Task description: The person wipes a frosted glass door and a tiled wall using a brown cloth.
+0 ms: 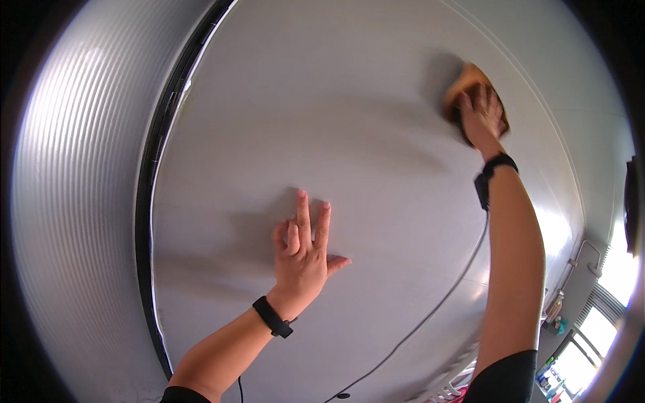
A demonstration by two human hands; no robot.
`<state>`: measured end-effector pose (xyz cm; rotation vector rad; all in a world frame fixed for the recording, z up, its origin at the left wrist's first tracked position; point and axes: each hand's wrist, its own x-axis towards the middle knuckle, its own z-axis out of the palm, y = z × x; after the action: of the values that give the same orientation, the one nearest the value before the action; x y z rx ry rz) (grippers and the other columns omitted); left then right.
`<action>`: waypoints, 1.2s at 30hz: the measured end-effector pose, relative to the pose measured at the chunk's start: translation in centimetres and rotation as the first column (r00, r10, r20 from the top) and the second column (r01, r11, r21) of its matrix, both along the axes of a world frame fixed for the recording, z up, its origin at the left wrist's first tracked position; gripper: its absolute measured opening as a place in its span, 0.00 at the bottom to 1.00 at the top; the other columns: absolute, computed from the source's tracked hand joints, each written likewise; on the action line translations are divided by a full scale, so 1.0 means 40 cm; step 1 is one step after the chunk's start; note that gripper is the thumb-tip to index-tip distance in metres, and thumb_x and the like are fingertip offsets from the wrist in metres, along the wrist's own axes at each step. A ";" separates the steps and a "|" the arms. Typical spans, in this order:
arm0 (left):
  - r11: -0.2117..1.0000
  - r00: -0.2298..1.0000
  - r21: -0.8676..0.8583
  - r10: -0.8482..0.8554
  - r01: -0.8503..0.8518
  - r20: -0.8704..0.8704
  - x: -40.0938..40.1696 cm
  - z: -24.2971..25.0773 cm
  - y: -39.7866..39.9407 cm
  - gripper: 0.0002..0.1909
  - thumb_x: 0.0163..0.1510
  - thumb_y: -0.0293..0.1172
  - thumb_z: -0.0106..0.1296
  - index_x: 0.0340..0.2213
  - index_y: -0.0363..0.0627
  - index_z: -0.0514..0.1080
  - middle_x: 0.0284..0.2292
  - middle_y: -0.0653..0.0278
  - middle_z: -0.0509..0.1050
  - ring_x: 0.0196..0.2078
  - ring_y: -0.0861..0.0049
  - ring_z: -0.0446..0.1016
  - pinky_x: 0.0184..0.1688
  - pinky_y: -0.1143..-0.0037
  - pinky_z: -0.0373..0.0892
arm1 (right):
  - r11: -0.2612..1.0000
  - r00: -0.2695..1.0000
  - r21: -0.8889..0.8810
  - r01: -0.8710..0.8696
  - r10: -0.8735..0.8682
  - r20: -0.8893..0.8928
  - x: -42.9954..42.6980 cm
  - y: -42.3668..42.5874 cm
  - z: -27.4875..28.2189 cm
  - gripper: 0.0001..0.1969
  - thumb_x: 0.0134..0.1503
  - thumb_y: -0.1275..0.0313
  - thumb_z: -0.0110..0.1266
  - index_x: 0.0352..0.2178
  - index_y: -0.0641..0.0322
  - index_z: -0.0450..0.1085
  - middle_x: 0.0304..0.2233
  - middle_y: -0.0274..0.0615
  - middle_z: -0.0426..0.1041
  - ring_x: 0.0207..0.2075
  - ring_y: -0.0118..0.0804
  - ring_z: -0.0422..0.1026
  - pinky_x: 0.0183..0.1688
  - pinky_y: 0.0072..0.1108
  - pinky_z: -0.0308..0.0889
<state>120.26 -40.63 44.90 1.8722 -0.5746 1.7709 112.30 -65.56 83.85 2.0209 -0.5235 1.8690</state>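
Observation:
My right hand [481, 118] lies flat over a brown and dark cloth [469, 79], pressing it against a smooth light grey wall panel [352, 151] at the upper right. Hand and cloth are slightly blurred. Lower and left of it, my left hand [304, 257] is at the same panel with nothing in it. Two of its fingers point up, the thumb sticks out sideways, and the other fingers are bent. A black band circles each wrist, and a cable [428, 315] hangs from the right one.
A ribbed translucent panel [80, 191] with a black frame strip [146, 201] borders the wall on the left. On the right are a shower head [595, 269], a window [579, 360] and several bottles. A white plastic basket-like item [448, 385] shows at the bottom.

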 end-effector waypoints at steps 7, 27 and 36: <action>1.000 1.000 -0.011 -0.009 0.009 0.003 -0.001 0.000 -0.015 0.57 0.43 0.67 0.60 0.65 0.41 0.56 0.67 0.36 0.49 0.52 0.59 0.58 0.58 0.57 0.58 | 0.898 0.896 0.113 0.425 -0.400 -0.194 -0.030 0.008 -0.066 0.32 0.69 0.51 0.33 0.71 0.43 0.44 0.74 0.44 0.32 0.74 0.53 0.29 0.69 0.54 0.36; 0.745 0.744 -0.045 -0.657 0.665 0.126 -0.034 0.086 -0.039 0.10 0.55 0.17 0.46 0.41 0.37 0.66 0.37 0.49 0.69 0.40 0.51 0.71 0.40 0.62 0.71 | 0.853 0.851 -0.300 -0.426 0.266 -0.453 0.049 0.282 -0.767 0.46 0.60 0.63 0.52 0.68 0.78 0.35 0.71 0.58 0.40 0.73 0.60 0.38 0.70 0.54 0.37; 0.996 0.996 0.026 -0.086 0.086 0.031 -0.014 0.074 0.011 0.30 0.55 0.45 0.58 0.55 0.44 0.66 0.50 0.45 0.65 0.48 0.53 0.66 0.51 0.55 0.64 | 0.710 0.662 -0.143 -0.690 0.538 -0.521 -0.029 0.242 -0.839 0.46 0.52 0.69 0.61 0.67 0.69 0.46 0.69 0.57 0.49 0.72 0.59 0.43 0.70 0.50 0.40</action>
<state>119.72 -40.18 47.87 1.8102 -0.6812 1.7483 111.16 -55.90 50.28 2.4471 0.6744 1.5383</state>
